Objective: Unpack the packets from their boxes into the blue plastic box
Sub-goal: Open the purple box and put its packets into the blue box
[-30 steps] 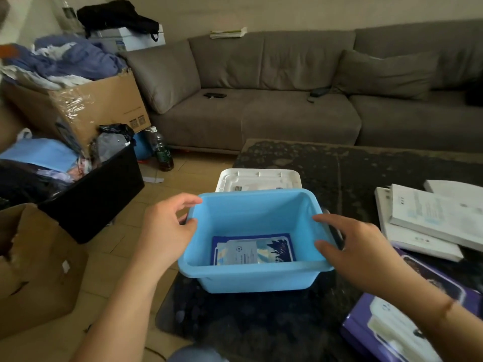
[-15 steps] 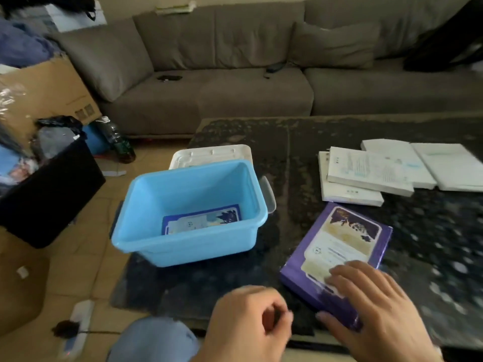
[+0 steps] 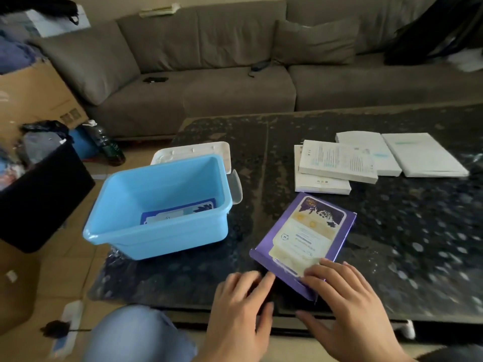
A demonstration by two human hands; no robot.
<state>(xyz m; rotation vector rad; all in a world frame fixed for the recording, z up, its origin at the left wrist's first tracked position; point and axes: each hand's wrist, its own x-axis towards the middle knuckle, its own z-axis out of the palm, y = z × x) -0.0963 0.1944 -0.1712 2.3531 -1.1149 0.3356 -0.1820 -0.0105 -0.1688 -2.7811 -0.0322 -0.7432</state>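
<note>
In the head view, the purple box (image 3: 304,237) is pressed flat on the table (image 3: 392,244) under the straight fingers of the right hand (image 3: 347,307); nothing is held in either grip. The left hand (image 3: 240,309) is laid open beside it, fingertips at its near corner. One packet (image 3: 180,214) is seen inside the blue plastic box (image 3: 156,236), to the left.

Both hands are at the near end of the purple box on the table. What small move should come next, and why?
Probably open the near end flap of the purple box. The right hand rests on its near end, the left hand touches the near corner, and the box looks closed. The blue plastic box holds only one packet so far.
</note>
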